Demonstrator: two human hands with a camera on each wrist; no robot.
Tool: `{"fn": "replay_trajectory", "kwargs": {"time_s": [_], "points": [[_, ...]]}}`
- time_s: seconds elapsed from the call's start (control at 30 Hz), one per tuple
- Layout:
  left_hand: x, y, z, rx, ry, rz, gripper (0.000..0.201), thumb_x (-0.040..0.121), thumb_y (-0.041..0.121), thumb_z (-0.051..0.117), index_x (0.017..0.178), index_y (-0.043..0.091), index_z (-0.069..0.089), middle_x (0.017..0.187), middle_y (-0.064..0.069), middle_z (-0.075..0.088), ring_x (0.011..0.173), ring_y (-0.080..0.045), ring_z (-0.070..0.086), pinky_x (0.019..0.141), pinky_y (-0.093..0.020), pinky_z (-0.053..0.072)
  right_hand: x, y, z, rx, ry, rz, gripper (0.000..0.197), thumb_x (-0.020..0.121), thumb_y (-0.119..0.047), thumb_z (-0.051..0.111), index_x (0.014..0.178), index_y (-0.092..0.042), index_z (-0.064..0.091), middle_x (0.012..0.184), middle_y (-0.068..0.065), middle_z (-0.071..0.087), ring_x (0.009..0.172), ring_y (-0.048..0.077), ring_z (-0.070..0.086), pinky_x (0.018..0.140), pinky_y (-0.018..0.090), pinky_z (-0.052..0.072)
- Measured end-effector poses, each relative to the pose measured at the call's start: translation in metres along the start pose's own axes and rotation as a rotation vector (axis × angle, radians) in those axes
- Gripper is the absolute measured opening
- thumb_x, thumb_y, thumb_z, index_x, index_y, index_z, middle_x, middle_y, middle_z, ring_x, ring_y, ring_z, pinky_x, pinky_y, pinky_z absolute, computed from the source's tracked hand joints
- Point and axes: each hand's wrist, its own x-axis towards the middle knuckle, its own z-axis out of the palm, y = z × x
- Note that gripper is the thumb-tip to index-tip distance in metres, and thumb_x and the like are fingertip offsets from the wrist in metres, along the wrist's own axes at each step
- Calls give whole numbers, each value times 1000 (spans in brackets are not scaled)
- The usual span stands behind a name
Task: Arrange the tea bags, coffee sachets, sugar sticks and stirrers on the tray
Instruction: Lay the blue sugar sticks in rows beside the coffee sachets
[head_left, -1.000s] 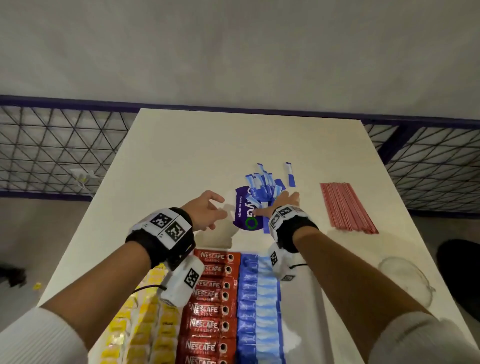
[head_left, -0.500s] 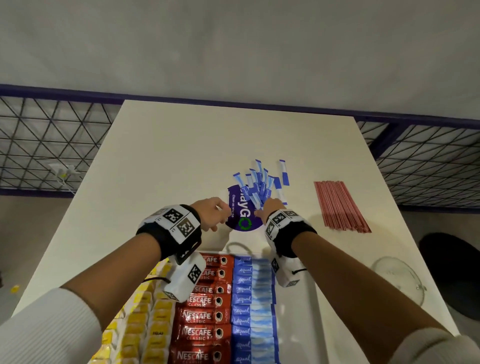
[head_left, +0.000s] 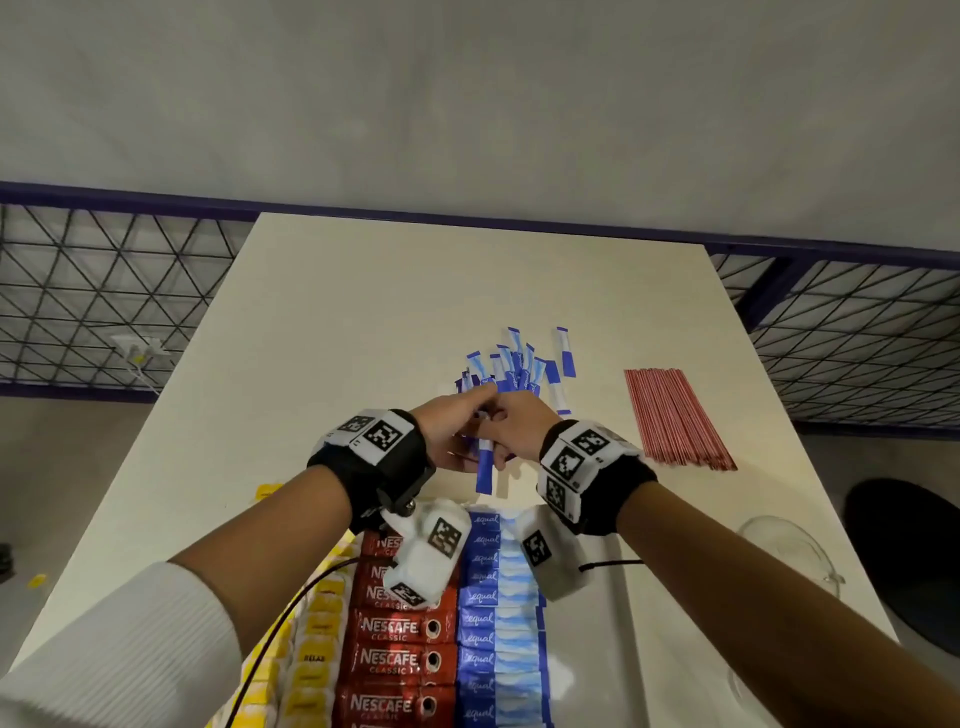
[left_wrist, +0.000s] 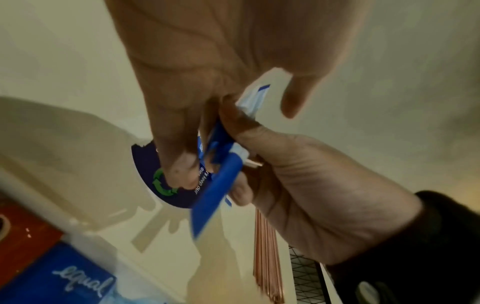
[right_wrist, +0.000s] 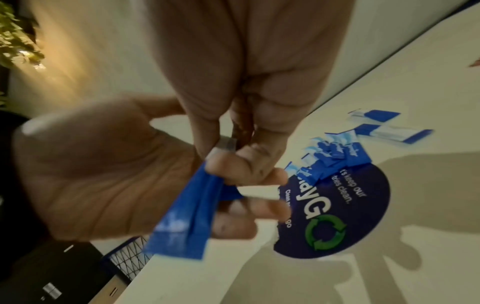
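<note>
Meanwhile both hands' fingers pinch blue sugar sticks (head_left: 484, 470) beyond the sachet-filled tray (head_left: 597, 649).

Both hands (left_wrist: 298, 185) around sugar sticks (left_wrist: 218, 185)

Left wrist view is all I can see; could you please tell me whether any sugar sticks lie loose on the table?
Observer: Yes, a loose pile of sugar sticks lies on the table, just beyond the hands.
Operator: Thank you. What sits left of the coffee sachets?
Observer: A column of yellow tea bags.
Operator: Is anything on the table nearer than the stirrers, on that side?
Observer: A clear glass bowl, near the table's right edge.
</note>
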Motion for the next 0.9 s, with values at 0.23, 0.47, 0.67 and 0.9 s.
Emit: {"fn": "replay_trajectory", "kwargs": {"time_s": [0.23, 0.47, 0.67, 0.9], "points": [[17, -9, -15, -151, 184, 110, 21, 99, 12, 35, 86, 10, 52, 57, -4, 64, 60, -18, 55, 57, -26, 45, -5, 10, -13, 55, 30, 14, 22, 91, -24, 56, 104, -7, 61, 66, -2, 55, 31, -1, 45, 45, 14, 39], [24, -17, -26, -125, 163, 149, 29, 90, -8, 24, 80, 10, 44, 53, -4, 32, 28, -10, 32, 45, -22, 32, 35, 37, -48, -47, 324, 348, 55, 98, -24, 43, 143, -1, 21, 144, 17, 37, 129, 33, 42, 103, 38, 35], [26, -16, -33, 86, 58, 108, 24, 96, 7, 31, 74, 16, 38, 55, 0, 25, 33, -8, 23, 40, -18, 26, 64, 47, -39, -20, 350, 472, 91, 80, -48, 66, 142, -2, 18, 144, 16, 35, 129, 33, 40, 100, 40, 39], [26, -22, -38, 175, 62, 109, 21, 96, 11, 38, 76, 18, 39, 56, 2, 28, 36, -7, 23, 40, -19, 26, 54, 41, -36, -164, 253, 377, 23, 94, -23, 53, 94, 0, 53, 103, 16, 54, 98, 30, 56, 74, 28, 39]]}}
